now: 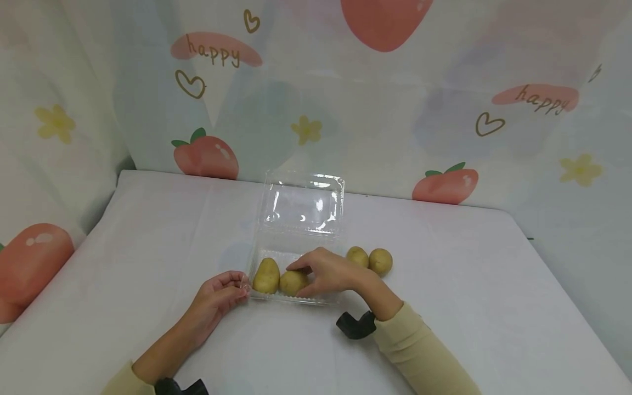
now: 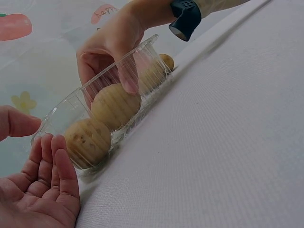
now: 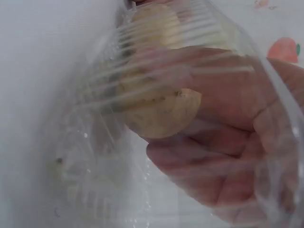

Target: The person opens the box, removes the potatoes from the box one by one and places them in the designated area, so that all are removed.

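Observation:
A clear plastic clamshell container (image 1: 302, 300) stands on the table with its lid raised at the back. Inside, at the left, sits an upright yellow-brown potato (image 1: 266, 276). My right hand (image 1: 328, 272) reaches in from the right and grips a second potato (image 1: 293, 283) beside the first, thumb on the near side and fingers over the far side. In the right wrist view the gripped potato (image 3: 164, 114) shows through the ribbed wall. My left hand (image 1: 222, 296) pinches the container's left rim near the front corner, its thumb and fingertips at the edge in the left wrist view.
Two more potatoes, a left one (image 1: 357, 256) and a right one (image 1: 381, 261), lie on the table right of the container, partly behind my right wrist. White cloth (image 1: 444, 285) covers the table. A printed backdrop (image 1: 375, 109) hangs behind the raised lid (image 1: 302, 208).

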Demonstrator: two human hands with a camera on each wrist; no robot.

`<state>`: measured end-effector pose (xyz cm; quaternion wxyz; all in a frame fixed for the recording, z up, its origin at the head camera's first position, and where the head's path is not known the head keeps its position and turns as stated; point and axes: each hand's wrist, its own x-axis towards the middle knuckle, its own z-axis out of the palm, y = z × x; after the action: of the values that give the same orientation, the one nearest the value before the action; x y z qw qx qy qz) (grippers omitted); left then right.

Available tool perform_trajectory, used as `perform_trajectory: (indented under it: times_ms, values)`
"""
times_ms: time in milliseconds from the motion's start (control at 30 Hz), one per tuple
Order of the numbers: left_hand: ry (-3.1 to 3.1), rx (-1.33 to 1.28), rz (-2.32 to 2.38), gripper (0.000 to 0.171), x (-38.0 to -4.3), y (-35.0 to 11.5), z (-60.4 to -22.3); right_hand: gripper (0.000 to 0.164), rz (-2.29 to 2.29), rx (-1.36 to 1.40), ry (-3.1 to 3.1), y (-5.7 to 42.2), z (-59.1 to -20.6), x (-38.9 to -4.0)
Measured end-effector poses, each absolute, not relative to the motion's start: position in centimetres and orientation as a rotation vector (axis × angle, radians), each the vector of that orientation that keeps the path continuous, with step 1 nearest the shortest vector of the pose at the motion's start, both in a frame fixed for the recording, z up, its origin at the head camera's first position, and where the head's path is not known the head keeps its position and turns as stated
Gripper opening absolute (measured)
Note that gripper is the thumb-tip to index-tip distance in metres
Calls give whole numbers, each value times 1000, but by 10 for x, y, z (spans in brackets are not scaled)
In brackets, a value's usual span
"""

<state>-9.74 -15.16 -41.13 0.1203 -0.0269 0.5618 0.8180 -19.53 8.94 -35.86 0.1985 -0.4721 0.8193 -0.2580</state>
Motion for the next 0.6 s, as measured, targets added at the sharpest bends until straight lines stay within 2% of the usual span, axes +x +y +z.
perform_trajectory:
  times_ms: [200,600]
  values:
    - [1639,-74,2390,25,-97,-151,-411,47,-834,-1202,2362,101,-349,-196]
    - [1624,-55,2406,22,-96,-151,-410,41,-972,-1243,2406,131,-335,-202]
